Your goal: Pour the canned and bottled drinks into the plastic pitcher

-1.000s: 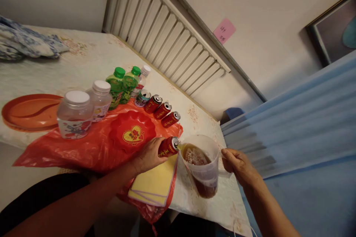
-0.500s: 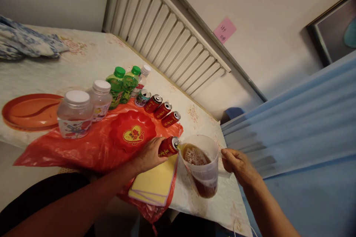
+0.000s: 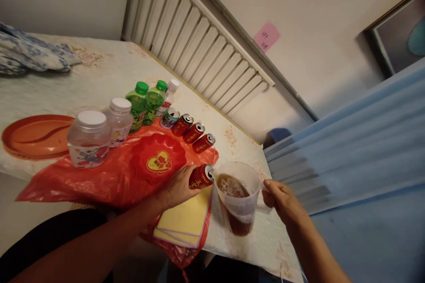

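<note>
My left hand is closed around a red drink can, its open top at the jug's rim. Brown liquid with bubbles on its surface stands in the clear plastic jug; a thin stream seems to run between can and spout. My right hand grips the jug's handle on the far side. Under my left forearm lie folded yellow cloths. Just beyond the left hand sits a red scalloped plate with a yellow heart on a red plastic bag.
Several cans stand in a row behind the plate. Green-capped bottles, a white-capped bottle and clear jars are at the left. An orange tray and bunched patterned cloth lie farther left. A blue curtain hangs at right.
The jug has tipped back slightly toward upright, its base shifting a little left. My right hand has moved slightly with it. The can has stayed at the rim.
</note>
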`<state>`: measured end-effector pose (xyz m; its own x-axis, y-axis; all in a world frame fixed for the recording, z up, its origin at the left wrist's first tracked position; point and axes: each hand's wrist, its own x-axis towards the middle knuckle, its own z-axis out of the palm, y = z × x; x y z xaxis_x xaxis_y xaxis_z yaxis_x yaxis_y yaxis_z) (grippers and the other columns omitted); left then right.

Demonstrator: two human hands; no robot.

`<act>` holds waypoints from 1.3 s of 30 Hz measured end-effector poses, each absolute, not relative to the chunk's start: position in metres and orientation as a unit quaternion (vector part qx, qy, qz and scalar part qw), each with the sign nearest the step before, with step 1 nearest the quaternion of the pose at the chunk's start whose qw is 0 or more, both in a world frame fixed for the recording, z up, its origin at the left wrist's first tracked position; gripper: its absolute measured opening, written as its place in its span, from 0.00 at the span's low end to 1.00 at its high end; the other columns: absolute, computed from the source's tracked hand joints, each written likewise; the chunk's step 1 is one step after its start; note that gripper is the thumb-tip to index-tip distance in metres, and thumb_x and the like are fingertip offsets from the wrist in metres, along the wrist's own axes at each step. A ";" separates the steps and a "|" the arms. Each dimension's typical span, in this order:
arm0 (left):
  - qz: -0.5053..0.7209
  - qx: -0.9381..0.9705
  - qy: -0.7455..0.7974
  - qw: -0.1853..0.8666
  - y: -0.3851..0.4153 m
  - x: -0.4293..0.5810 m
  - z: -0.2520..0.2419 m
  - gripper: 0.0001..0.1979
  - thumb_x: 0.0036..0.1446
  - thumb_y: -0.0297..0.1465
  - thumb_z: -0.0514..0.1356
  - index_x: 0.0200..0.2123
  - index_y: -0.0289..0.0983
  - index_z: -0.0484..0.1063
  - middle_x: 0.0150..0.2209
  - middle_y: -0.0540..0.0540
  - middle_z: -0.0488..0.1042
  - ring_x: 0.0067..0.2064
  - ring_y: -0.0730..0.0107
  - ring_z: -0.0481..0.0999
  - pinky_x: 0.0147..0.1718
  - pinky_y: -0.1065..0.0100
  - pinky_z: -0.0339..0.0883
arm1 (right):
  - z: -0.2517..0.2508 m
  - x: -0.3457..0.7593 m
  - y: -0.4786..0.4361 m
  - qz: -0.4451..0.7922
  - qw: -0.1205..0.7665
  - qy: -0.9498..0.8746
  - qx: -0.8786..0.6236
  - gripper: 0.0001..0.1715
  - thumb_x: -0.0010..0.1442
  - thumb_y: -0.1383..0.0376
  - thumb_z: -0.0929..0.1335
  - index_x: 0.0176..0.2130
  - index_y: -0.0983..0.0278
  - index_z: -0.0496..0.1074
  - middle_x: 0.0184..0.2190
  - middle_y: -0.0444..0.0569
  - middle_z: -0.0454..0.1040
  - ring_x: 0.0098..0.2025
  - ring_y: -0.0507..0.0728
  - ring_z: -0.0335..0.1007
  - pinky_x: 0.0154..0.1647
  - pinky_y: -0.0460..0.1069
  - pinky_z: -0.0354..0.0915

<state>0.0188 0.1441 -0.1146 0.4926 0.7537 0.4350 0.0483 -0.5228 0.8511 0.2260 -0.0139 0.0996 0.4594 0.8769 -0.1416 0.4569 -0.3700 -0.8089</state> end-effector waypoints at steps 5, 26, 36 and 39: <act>0.430 0.748 0.265 0.431 0.142 0.017 -0.109 0.33 0.42 0.24 0.67 0.53 0.39 0.64 0.51 0.42 0.72 0.55 0.52 0.71 0.56 0.52 0.63 | 0.089 0.228 -0.015 0.282 0.434 -0.405 -0.754 0.32 0.54 0.43 0.68 0.15 0.61 0.56 0.12 0.38 0.52 0.17 0.48 0.43 0.20 0.47 0.43; 0.304 0.755 0.198 0.547 0.111 -0.027 -0.086 0.36 0.37 0.25 0.68 0.54 0.40 0.64 0.51 0.43 0.70 0.52 0.53 0.71 0.54 0.55 0.65 | 0.078 0.173 0.117 0.307 0.697 -0.396 -0.513 0.26 0.52 0.56 0.69 0.18 0.60 0.50 0.12 0.33 0.45 0.14 0.46 0.36 0.15 0.45 0.41; 0.306 0.746 0.205 0.554 0.112 -0.035 -0.090 0.38 0.36 0.27 0.70 0.54 0.42 0.65 0.51 0.44 0.70 0.52 0.53 0.71 0.54 0.55 0.65 | 0.034 0.124 0.169 0.400 0.669 -0.404 -0.480 0.23 0.52 0.54 0.67 0.19 0.60 0.52 0.11 0.33 0.46 0.14 0.47 0.37 0.17 0.45 0.44; 0.308 0.743 0.201 0.559 0.112 -0.037 -0.091 0.38 0.36 0.28 0.71 0.54 0.43 0.64 0.52 0.44 0.70 0.52 0.54 0.71 0.54 0.56 0.65 | 0.016 0.116 0.175 0.403 0.655 -0.412 -0.490 0.22 0.55 0.53 0.65 0.20 0.59 0.52 0.12 0.33 0.46 0.14 0.47 0.38 0.17 0.45 0.45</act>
